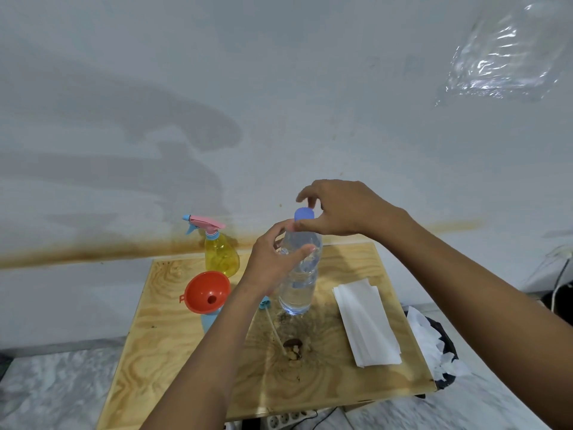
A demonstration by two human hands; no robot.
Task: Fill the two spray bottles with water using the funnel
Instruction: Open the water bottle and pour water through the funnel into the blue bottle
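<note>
A clear water bottle point(299, 280) stands upright on the wooden table point(173, 352). My left hand point(273, 259) grips its upper body. My right hand point(338, 209) pinches its blue cap point(304, 213) from above. An orange funnel point(207, 291) sits in the neck of a blue spray bottle point(208, 319), mostly hidden behind my left forearm. A yellow spray bottle point(220, 254) with a pink and blue trigger head stands at the back left. A detached spray head point(265, 304) with its thin tube point(276, 332) lies on the table near the water bottle.
White paper towels point(366, 324) lie on the table's right side. A bin point(440, 352) with crumpled white paper stands off the right edge. A dark stain point(293, 347) marks the table's centre. A power strip point(285, 419) lies on the floor below the front edge.
</note>
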